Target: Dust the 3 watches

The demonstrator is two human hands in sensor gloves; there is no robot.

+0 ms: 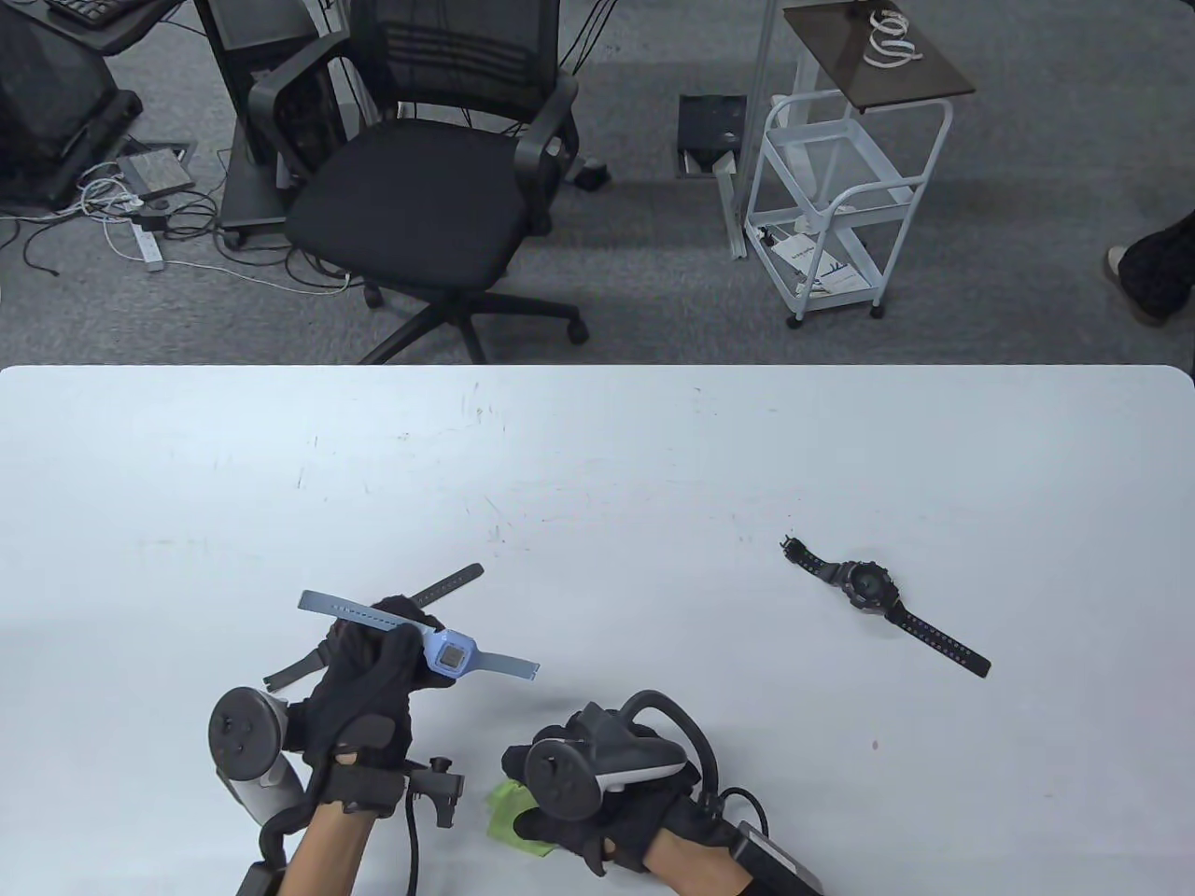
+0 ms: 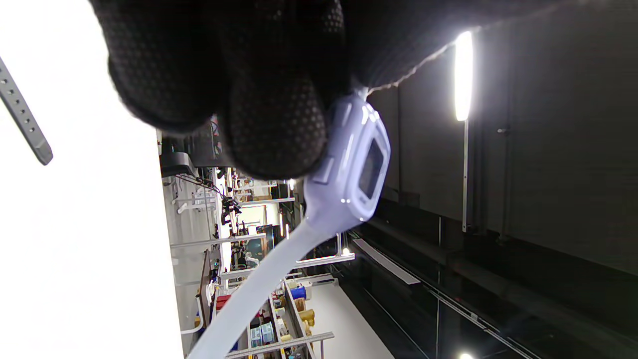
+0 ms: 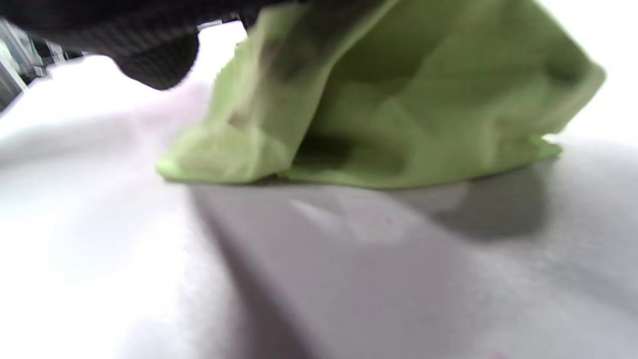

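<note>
Blue watch (image 1: 455, 656), no legible branding

Left hand (image 1: 369, 686) raised above the table, fingers (image 2: 269, 114) curled round the light blue watch (image 1: 448, 655) beside its case, forearm coming in from the bottom edge. Right hand (image 1: 597, 793) low, near the front edge, knuckles up, fingers closed on the green cloth (image 3: 389, 99)
</note>
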